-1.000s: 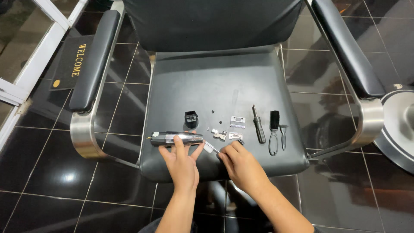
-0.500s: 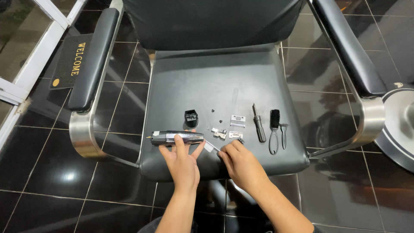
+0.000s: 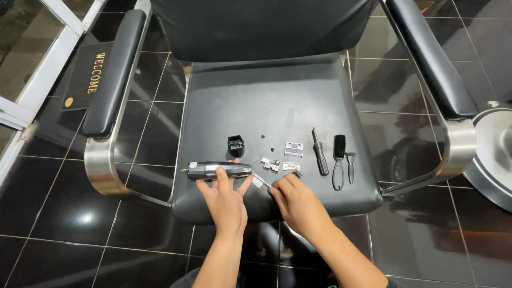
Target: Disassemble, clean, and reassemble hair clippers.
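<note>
A silver and black hair clipper body (image 3: 218, 170) lies on the black chair seat (image 3: 266, 106) near its front edge. My left hand (image 3: 226, 198) rests on it, fingers spread over the body. My right hand (image 3: 298, 201) sits just to the right, its fingertips pinching a small white and metal piece (image 3: 261, 181) at the clipper's right end. Small metal blade parts (image 3: 272, 165) and a flat blade plate (image 3: 293, 149) lie just beyond my right hand. A black plastic cap (image 3: 236, 145) stands behind the clipper.
A black-handled screwdriver (image 3: 320, 152), a small black brush (image 3: 338, 160) and a smaller tool (image 3: 350, 167) lie at the seat's right. Padded armrests (image 3: 109, 74) with chrome frames flank the seat. A round chrome base (image 3: 493, 154) stands at right. Dark glossy tiles surround the chair.
Almost nothing has moved. My hands stay on the clipper and the small piece, with only slight finger shifts.
</note>
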